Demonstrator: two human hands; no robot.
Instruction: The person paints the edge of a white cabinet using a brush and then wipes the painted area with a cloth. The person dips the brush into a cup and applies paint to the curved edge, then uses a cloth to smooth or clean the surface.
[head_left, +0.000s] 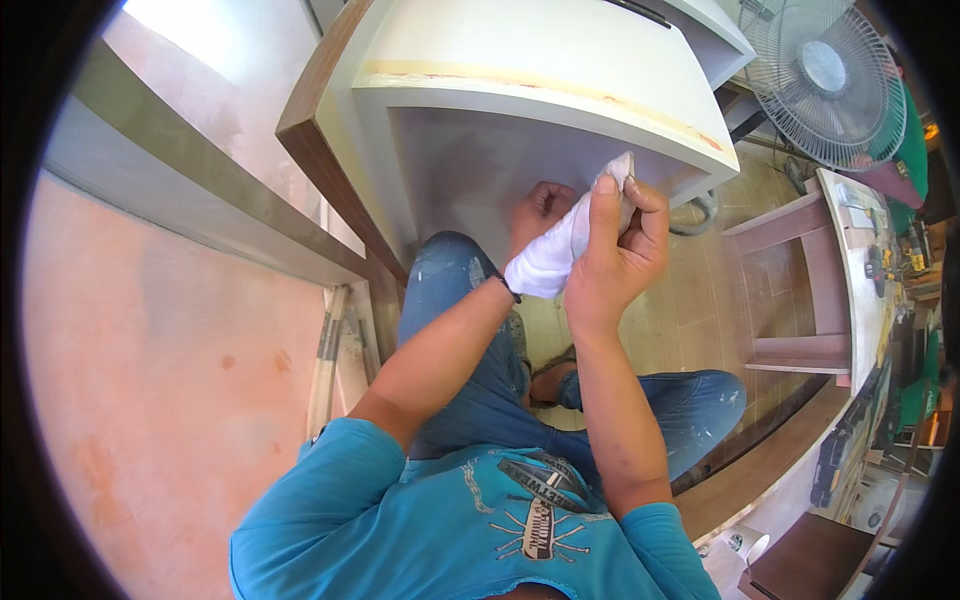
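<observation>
My right hand (619, 251) pinches the upper end of a white cloth (551, 251) between thumb and fingers. The cloth slants down across my left hand (541, 210) and reaches the dark band on that wrist. Curled fingers of the left hand show beyond the cloth; the rest is covered, so its grip on the fabric cannot be made out. Both hands are in front of the open compartment of a white cabinet (525, 142). A yellowish strip (495, 75) with reddish patches runs along the cabinet's edge.
A wood-grain panel (330, 165) borders the cabinet's left side. A caged fan (823, 71) stands at upper right, with a person in green (911, 127) behind it. Tools, including a drill (874, 266), lie on a worktable (840, 225) at right. A white cup (748, 541) is at lower right.
</observation>
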